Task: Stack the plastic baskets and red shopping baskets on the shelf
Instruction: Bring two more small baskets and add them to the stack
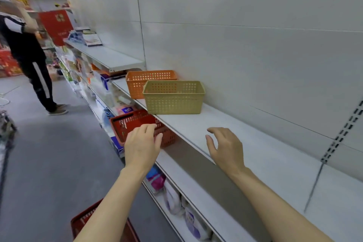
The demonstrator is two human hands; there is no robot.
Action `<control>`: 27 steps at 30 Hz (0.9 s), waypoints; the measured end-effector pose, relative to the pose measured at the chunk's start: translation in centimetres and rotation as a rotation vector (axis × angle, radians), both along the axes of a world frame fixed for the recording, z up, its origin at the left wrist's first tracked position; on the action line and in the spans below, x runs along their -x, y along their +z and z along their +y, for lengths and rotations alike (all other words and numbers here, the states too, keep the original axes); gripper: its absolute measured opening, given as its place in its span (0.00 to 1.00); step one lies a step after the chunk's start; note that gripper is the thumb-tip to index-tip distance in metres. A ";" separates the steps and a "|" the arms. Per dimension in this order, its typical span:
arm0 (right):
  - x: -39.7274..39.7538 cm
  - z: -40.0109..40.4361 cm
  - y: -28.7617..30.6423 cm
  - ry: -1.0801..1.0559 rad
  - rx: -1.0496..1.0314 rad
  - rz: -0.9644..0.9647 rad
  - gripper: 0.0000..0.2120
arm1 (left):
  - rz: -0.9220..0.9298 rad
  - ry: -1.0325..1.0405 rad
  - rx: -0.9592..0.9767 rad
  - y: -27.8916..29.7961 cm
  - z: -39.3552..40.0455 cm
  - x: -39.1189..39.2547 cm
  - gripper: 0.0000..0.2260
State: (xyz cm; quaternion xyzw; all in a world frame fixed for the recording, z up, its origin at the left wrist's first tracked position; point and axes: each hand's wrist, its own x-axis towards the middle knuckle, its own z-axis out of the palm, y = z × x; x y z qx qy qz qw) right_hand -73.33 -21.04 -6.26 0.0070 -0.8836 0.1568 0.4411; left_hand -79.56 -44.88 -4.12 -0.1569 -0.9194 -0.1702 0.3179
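Two plastic baskets stand on the shelf (225,129) near its front edge: an orange basket (137,82) toward the back and a tan basket (173,97) just in front of it, overlapping it in view, so I cannot tell if they touch. They sit side by side, not nested. One red basket (125,126) sits on the lower shelf (196,179), poking out past the front edge of the shelf above; another red basket (82,220) is low in the aisle beneath the left forearm, mostly hidden.

Both hands are empty. The left hand (142,143) reaches over the red basket's near rim, fingers loosely spread and apart, seemingly not yet gripping. The right hand (225,147) hovers above the shelf's front edge, fingers apart and relaxed.

By my reckoning the task is barely begun: nothing is stacked yet. Left to do: nest the tan and orange baskets, nest the two red baskets, and set the piles on the shelf.

Farther down the aisle a person (29,51) in dark clothes stands by stocked shelves, and packaged goods (176,198) fill the lowest shelves
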 end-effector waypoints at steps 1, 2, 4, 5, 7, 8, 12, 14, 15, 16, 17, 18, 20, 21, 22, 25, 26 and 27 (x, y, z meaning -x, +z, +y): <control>1.6 -0.2 0.1 -0.019 0.001 -0.010 0.14 | -0.007 -0.005 0.005 0.1 -0.5 1.8 0.13; 3.3 -0.4 0.2 -0.044 -0.001 -0.022 0.14 | -0.013 -0.014 0.017 0.3 -1.0 3.6 0.13; 6.6 -0.5 0.4 -0.104 -0.007 -0.043 0.15 | -0.019 -0.031 0.050 0.6 -1.8 7.3 0.13; 8.7 -0.5 0.5 -0.131 -0.003 -0.050 0.15 | -0.023 -0.037 0.065 0.7 -2.2 9.6 0.13; 11.1 -0.2 0.9 -0.161 0.011 -0.066 0.14 | -0.043 -0.038 0.085 0.9 -2.6 12.4 0.13; 12.4 0.1 1.0 -0.181 0.013 -0.074 0.13 | -0.052 -0.034 0.097 1.1 -2.8 13.9 0.14; 18.2 1.4 1.8 -0.232 0.030 -0.123 0.09 | -0.055 -0.031 0.109 1.7 -2.4 20.3 0.14; 20.8 2.1 2.1 -0.248 0.053 -0.115 0.07 | -0.062 -0.029 0.094 2.1 -1.8 22.9 0.15; 22.0 2.4 2.2 -0.259 0.063 -0.116 0.07 | -0.064 -0.026 0.079 2.2 -1.4 24.0 0.15; 23.1 2.7 2.3 -0.274 0.071 -0.120 0.07 | -0.063 -0.022 0.067 2.4 -0.9 25.0 0.16; 24.1 3.0 2.3 -0.292 0.081 -0.126 0.07 | -0.060 -0.019 0.060 2.5 -0.3 25.9 0.16; 25.0 3.2 2.3 -0.306 0.092 -0.130 0.08 | -0.060 -0.022 0.054 2.5 0.2 26.8 0.16; 26.6 3.7 2.3 -0.327 0.120 -0.153 0.10 | -0.077 -0.034 0.041 2.5 0.9 28.6 0.17; 27.2 3.9 2.3 -0.336 0.137 -0.178 0.11 | -0.087 -0.036 0.040 2.3 1.1 29.4 0.18; 27.8 4.1 2.3 -0.342 0.164 -0.213 0.12 | -0.096 -0.035 0.039 2.0 1.2 30.2 0.19; 29.7 4.8 2.2 -0.360 0.289 -0.325 0.17 | -0.111 -0.035 0.014 1.6 0.9 32.7 0.20; 30.2 4.9 2.2 -0.358 0.323 -0.350 0.18 | -0.110 -0.042 0.002 1.8 0.8 33.7 0.20; 30.6 5.0 2.0 -0.354 0.345 -0.363 0.19 | -0.103 -0.049 -0.010 1.9 0.6 34.7 0.20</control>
